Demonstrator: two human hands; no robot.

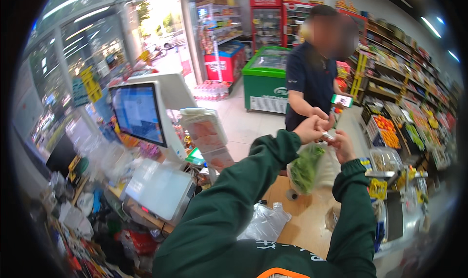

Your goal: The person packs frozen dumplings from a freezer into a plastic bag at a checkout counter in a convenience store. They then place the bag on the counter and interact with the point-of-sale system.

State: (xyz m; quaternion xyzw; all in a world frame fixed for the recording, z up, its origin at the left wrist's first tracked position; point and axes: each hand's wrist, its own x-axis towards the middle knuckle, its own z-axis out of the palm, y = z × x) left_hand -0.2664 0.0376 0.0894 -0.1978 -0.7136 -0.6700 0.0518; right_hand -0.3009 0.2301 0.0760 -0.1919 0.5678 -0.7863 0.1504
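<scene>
Over a wooden shop counter, two hands at the top of a bag of leafy greens

Near the counter's far edge is a translucent plastic bag with leafy greens inside; whether it hangs or rests is unclear. The left hand is curled nearly closed, and the right hand has its fingers bent inward; both appear to pinch the bunched white top between them, how firmly I cannot tell. Just beyond, an opposite person's hand reaches close, a smartphone near it. The load looks light and soft, with leaves that would bruise if squeezed, and the film probably slippery and limp, so the bunched top seems the best place to hold
</scene>
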